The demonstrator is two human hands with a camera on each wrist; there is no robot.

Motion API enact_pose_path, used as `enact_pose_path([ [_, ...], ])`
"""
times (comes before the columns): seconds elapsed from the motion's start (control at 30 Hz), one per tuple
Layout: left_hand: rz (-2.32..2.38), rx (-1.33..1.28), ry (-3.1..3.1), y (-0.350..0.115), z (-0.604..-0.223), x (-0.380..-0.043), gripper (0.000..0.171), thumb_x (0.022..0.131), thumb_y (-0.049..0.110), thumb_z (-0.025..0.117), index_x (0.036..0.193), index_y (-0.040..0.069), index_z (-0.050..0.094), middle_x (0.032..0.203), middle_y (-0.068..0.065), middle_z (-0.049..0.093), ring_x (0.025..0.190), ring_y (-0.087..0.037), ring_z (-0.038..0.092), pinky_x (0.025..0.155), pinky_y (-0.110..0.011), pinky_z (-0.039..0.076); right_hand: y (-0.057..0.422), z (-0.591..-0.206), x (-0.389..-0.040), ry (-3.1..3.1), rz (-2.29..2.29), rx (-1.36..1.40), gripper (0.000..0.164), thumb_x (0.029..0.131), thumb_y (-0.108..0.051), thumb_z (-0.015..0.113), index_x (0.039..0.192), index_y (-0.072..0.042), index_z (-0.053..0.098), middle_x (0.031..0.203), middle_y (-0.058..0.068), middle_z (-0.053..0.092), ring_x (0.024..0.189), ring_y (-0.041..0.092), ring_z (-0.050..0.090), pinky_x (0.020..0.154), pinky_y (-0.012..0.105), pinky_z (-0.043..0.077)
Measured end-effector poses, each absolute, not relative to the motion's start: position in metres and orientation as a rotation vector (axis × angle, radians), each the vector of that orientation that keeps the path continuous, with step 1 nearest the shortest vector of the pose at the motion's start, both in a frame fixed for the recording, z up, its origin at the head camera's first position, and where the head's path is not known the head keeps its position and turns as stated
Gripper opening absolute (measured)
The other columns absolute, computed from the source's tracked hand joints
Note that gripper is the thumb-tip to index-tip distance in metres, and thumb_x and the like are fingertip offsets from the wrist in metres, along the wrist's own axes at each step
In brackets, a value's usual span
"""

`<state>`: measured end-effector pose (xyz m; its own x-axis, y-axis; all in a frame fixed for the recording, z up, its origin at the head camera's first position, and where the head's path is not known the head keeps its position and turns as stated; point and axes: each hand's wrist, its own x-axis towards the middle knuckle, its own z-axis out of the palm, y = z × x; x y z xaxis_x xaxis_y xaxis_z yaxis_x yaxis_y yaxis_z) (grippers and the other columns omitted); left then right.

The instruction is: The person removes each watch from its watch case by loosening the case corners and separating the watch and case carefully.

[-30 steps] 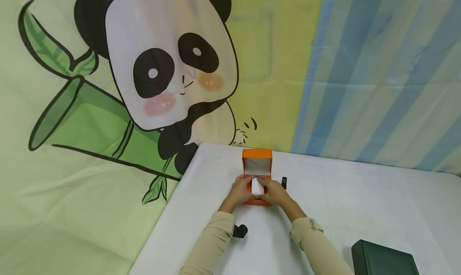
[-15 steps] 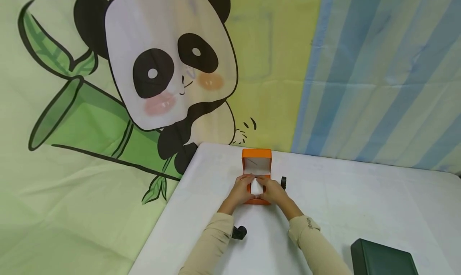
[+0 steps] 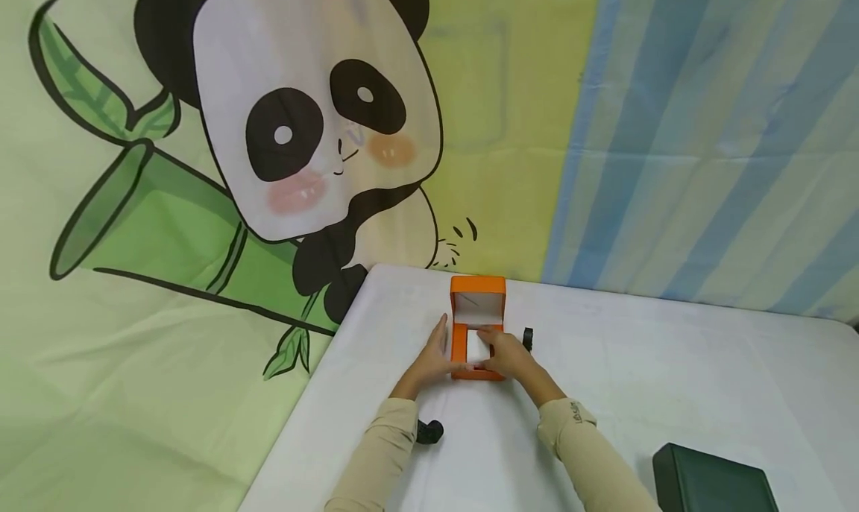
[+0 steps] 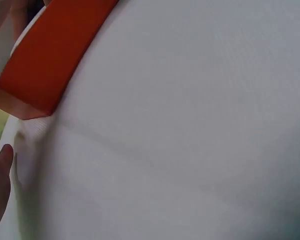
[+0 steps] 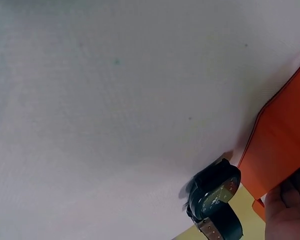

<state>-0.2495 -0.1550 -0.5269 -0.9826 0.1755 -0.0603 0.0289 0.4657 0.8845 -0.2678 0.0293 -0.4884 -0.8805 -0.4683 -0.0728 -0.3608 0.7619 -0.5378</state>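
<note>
An orange watch box [image 3: 478,375] stands with its lid raised, and a white cushion [image 3: 475,348] sits in its base. My right hand [image 3: 510,355] holds the cushion at its right side, thumb at the near end and fingers at the far end. To the left of the box my left hand [image 3: 429,359] is spread, fingers straight and pointing away, its thumb reaching over the box's near part to the cushion. The left wrist view has one orange side of the box [image 4: 55,55]. A black-cased wristwatch [image 5: 215,192] lies close to the box's right side.
A dark green box [image 3: 714,482] is at the near right of the white table [image 3: 671,378]. Behind the table hangs a cloth with a printed panda [image 3: 315,124]. The table's left edge runs close by the left forearm.
My left hand has lifted its fingers off the cushion and shifted left, spreading beside the box. The right hand keeps its place on the cushion.
</note>
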Motion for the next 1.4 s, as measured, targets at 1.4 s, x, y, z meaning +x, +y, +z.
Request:
enact_pose_path([
  [1.4,1.406,0.275,2.493,-0.159,-0.540,-0.257,0.126,0.060,0.037,0.085,0.148,0.018,-0.004,0.155,-0.001,0.003,0.141,-0.019,0.007,0.113,-0.043,0.016,0.057,-0.420,-0.313,2.849,-0.877,-0.717,0.053,0.090,-0.032,0.055,0.135,-0.007,0.041,0.135,0.018,0.044,0.122,0.037,0.043,0.100,0.051,0.036],
])
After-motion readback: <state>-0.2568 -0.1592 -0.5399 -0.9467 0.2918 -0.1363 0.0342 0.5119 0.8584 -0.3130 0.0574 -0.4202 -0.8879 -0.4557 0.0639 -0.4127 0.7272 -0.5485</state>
